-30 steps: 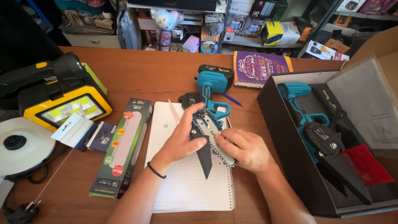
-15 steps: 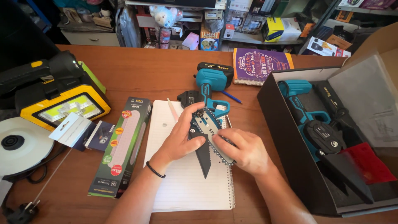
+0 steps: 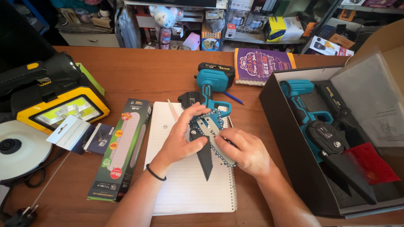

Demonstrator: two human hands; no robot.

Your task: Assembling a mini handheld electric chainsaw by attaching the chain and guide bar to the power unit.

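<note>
A small teal and black chainsaw (image 3: pixel 209 86) lies on an open spiral notepad (image 3: pixel 185 185) in the middle of the brown table (image 3: pixel 143 75). Its silver guide bar (image 3: pixel 210 126) has a chain (image 3: pixel 229 162) looped around it, and a black pointed cover (image 3: pixel 205 162) lies under the bar. My left hand (image 3: pixel 182 136) rests on the saw body with fingers on the chain near the sprocket. My right hand (image 3: pixel 246 151) presses the bar and chain lower down. A black band circles my left wrist.
An open black box (image 3: pixel 286 138) at right holds a second teal chainsaw (image 3: pixel 309 113) and a red sheet (image 3: pixel 372 164). At left stand a yellow and black work light (image 3: pixel 54 105), a long green and black carton (image 3: pixel 122 149), a white disc (image 3: pixel 19 147) and a plug (image 3: pixel 19 216). A purple notebook (image 3: pixel 261 65) lies behind.
Both hands stay on the bar and chain with only small finger shifts. The view has tilted slightly.
</note>
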